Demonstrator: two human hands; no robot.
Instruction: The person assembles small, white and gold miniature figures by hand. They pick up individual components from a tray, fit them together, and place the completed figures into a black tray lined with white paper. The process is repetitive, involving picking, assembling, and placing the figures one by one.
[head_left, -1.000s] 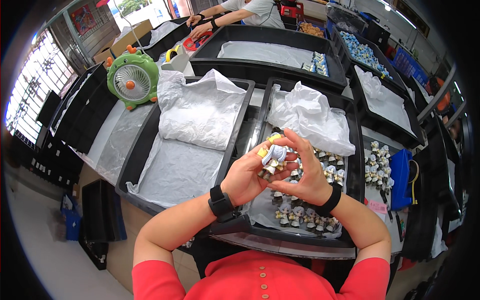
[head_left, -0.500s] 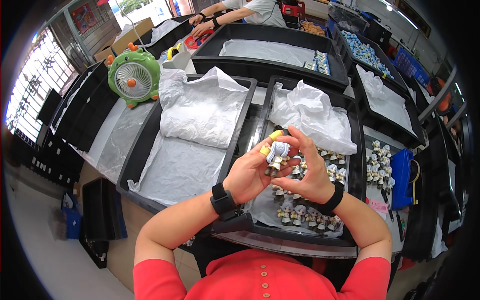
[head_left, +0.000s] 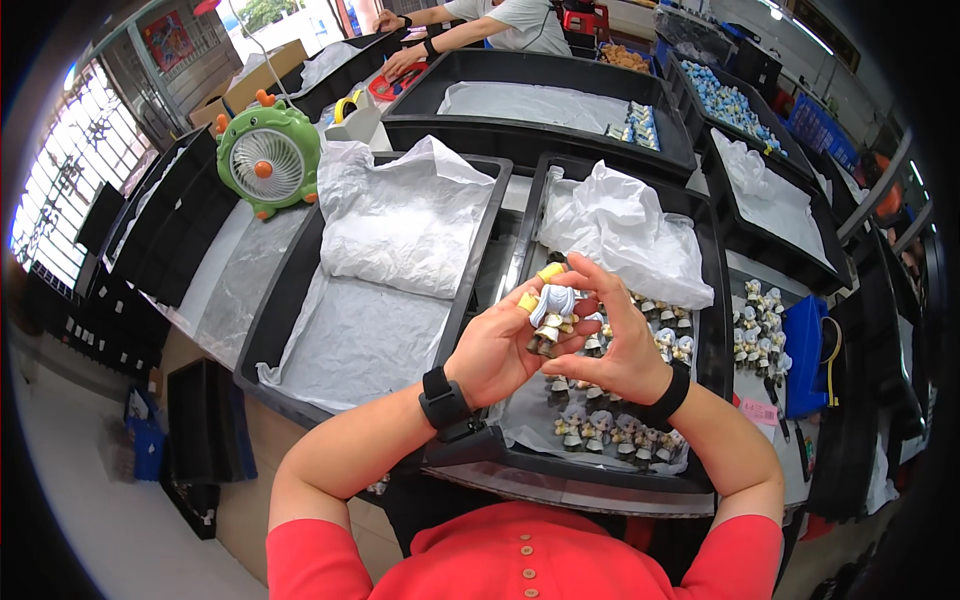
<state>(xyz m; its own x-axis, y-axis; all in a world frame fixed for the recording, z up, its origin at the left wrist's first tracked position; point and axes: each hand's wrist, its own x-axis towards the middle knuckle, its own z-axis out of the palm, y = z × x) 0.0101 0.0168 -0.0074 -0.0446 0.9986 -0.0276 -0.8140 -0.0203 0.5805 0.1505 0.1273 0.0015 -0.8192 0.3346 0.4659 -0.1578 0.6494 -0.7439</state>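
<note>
A small figurine with long pale grey hair, a white outfit and dark feet is held up over the right-hand tray, its back turned toward me. My left hand is closed on it from the left, with yellow covers on fingertips. From the right, my right hand curves around the same figurine, fingers at its upper side and thumb close to its feet. Below my hands, similar figurines stand in rows on white paper in the black tray; my hands hide part of them.
Left of it lies a black tray lined with white paper. A green fan stands beyond it. More figurines and a blue container are at the right. Across the table, a person works near a red ring-shaped item.
The figurine has tilted very slightly between my hands, which stay nearly in place. Across the table, one of the other person's hands has moved farther away.
</note>
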